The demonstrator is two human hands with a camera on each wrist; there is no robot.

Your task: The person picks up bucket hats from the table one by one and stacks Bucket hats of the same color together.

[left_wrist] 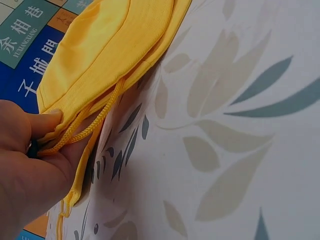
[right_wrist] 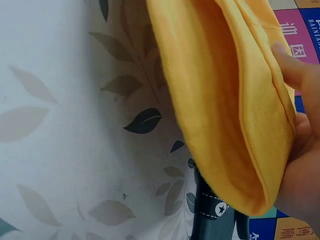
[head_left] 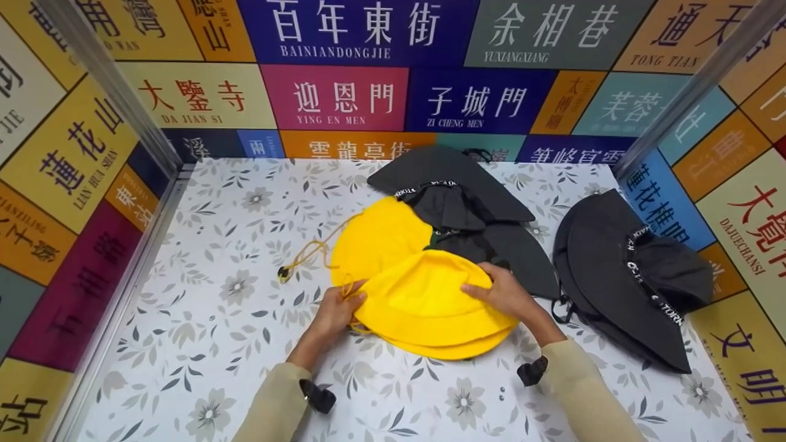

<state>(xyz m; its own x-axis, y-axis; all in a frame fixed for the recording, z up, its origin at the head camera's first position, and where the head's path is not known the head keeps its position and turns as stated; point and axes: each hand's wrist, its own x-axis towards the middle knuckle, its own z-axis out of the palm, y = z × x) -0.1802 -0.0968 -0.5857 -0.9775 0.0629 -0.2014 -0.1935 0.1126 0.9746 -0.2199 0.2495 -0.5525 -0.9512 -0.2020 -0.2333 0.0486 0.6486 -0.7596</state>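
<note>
In the head view both hands hold a yellow bucket hat over the middle of the table, its brim edge toward the person. My left hand pinches the brim's left edge, thumb on top, with a yellow cord running by the fingers. Gripping the right side of the hat is my right hand, the thumb lying on the cloth and the other fingers mostly hidden behind it. More yellow cloth spreads behind at the left, partly covered by the held hat. The right wrist view shows a gap between the brim layers.
Dark wide-brimmed headwear lies behind the yellow cloth, against the back wall. A folded dark hat with lettered trim rests at the right. A cord with a black toggle lies left on the flower-patterned table. Printed walls enclose three sides.
</note>
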